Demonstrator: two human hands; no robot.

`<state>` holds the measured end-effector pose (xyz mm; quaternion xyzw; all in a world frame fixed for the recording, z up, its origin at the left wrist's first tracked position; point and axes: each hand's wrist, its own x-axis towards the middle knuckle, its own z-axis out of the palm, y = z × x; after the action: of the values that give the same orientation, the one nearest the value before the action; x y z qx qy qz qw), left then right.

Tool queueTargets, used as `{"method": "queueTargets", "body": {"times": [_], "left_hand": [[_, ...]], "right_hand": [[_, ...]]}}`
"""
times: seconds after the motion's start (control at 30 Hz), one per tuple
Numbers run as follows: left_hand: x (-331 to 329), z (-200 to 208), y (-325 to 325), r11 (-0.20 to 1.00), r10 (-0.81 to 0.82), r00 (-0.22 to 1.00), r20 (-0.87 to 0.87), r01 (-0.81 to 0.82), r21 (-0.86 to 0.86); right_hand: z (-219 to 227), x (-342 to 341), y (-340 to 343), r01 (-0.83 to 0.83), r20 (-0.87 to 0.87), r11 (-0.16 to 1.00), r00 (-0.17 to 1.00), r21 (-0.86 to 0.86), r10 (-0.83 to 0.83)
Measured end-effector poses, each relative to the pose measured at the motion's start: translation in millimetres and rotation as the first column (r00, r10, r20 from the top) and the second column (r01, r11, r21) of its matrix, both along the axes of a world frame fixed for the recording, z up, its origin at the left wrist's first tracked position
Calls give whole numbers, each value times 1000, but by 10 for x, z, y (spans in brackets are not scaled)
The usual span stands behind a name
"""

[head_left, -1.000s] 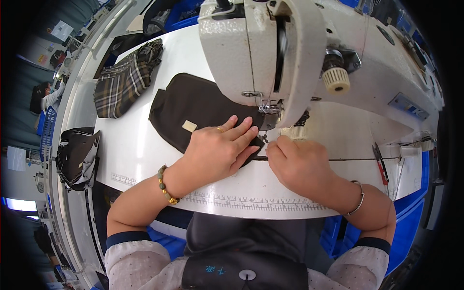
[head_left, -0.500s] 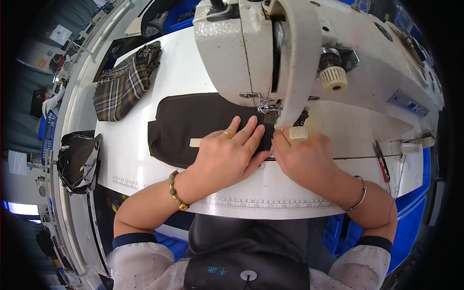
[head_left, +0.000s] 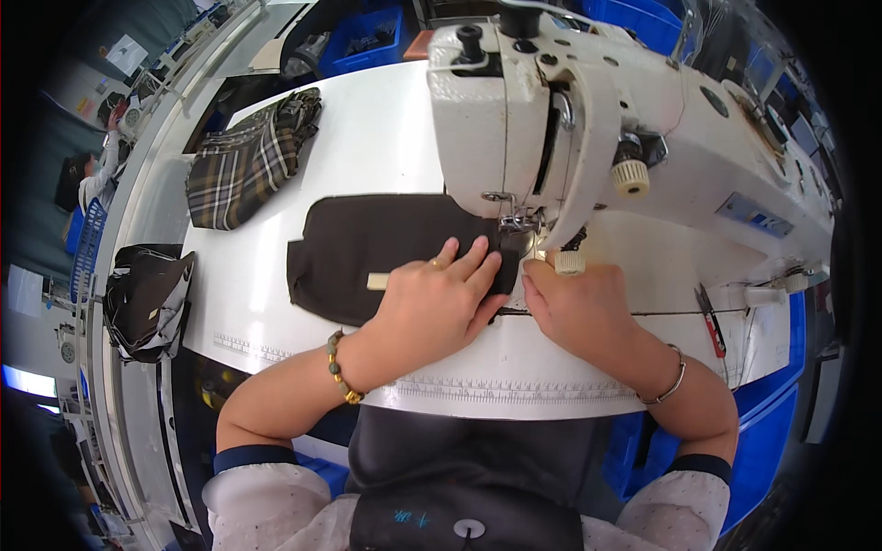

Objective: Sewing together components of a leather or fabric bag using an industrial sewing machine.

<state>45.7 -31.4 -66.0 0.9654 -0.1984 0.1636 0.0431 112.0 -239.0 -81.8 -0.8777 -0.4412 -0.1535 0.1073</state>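
A dark brown fabric piece with rounded corners and a small cream label lies flat on the white table, its right end by the presser foot of a white sewing machine. My left hand rests open on the fabric's right part, fingers spread and pointing at the foot. Right of the fabric's edge, my right hand is closed, with thumb and index finger together close to the foot. Whatever its fingertips hold, if anything, is too hidden to make out.
A folded plaid cloth lies at the far left, and a dark pouch-like piece sits at the left edge. Red-handled snips lie to the right. A printed ruler strip runs along the table's front. Blue bins stand below.
My right hand has shifted slightly right, leaving a small gap to the fabric's edge. My left hand stays on the fabric. The view has shifted, so the machine appears further right.
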Motion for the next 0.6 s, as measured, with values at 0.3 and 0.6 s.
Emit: {"method": "queueTargets", "body": {"times": [0.3,0.6], "left_hand": [[-612,-43,53,997,-51,984,169,61,-52],[-954,99,-193,884,-361,903,235,411,-224]], "right_hand": [[491,-326,-5,288,-932,925,331,246,145],[266,-1180,-906,304,-674,815,726,493,137]]}}
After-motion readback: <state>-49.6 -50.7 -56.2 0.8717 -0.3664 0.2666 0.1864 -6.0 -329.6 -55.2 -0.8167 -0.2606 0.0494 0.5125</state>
